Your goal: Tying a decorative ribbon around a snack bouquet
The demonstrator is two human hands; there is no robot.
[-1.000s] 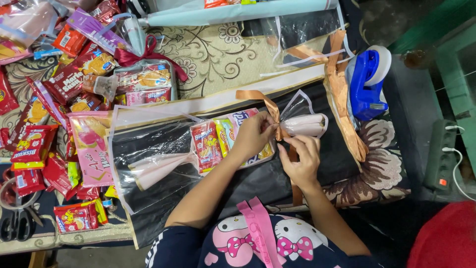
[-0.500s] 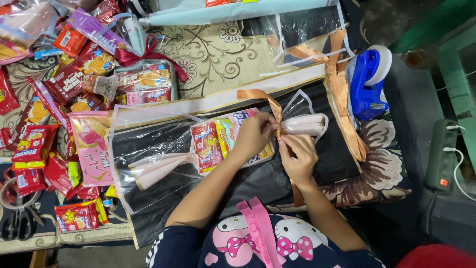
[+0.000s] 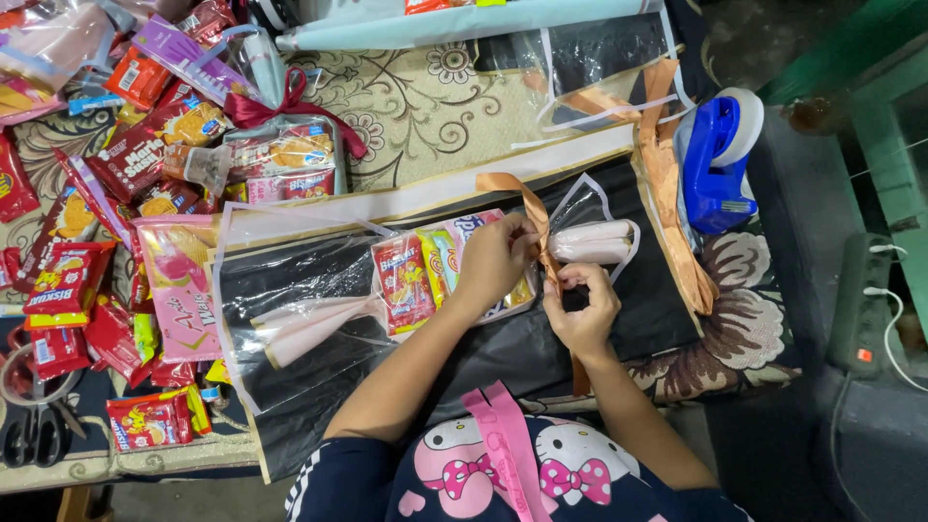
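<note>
A clear cellophane bundle of snack packets [image 3: 418, 273] lies across a black plastic sheet [image 3: 309, 261], its two ends gathered into pale pink twists. My left hand [image 3: 498, 259] presses on the bundle's right end and pinches an orange satin ribbon [image 3: 530, 205] that loops over the gathered neck. My right hand [image 3: 583, 304] grips the lower part of the same ribbon just below the pink twisted end [image 3: 592, 244]. The ribbon's tail runs down toward my lap.
A blue tape dispenser [image 3: 717, 159] sits at the right beside more orange ribbon [image 3: 667, 174]. A finished bundle with a dark red bow [image 3: 282, 145] and several loose snack packets [image 3: 68, 280] fill the left. Scissors [image 3: 34, 425] lie at lower left; a power strip [image 3: 862, 304] lies at right.
My right hand has shifted slightly down the ribbon and tightened around it; my left hand stays on the bundle's neck. The bundle has not moved.
</note>
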